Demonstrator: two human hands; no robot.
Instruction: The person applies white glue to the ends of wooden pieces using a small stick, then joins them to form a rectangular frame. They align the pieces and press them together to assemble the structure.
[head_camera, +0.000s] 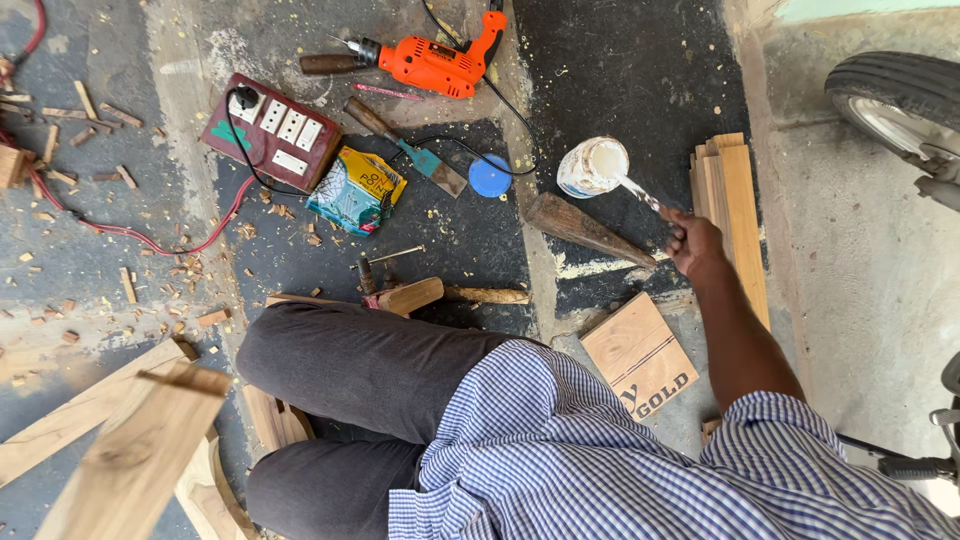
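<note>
The right hand (693, 243) is clenched round a thin stick (640, 192) dipped into the open round white tub of pale glue (592, 166) beside the stacked light wooden strips (738, 215), none visibly coated yet; the left hand is unseen.

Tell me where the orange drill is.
The orange drill lies on the floor at the top centre of the head view, just above the switch board and chisel.
</note>
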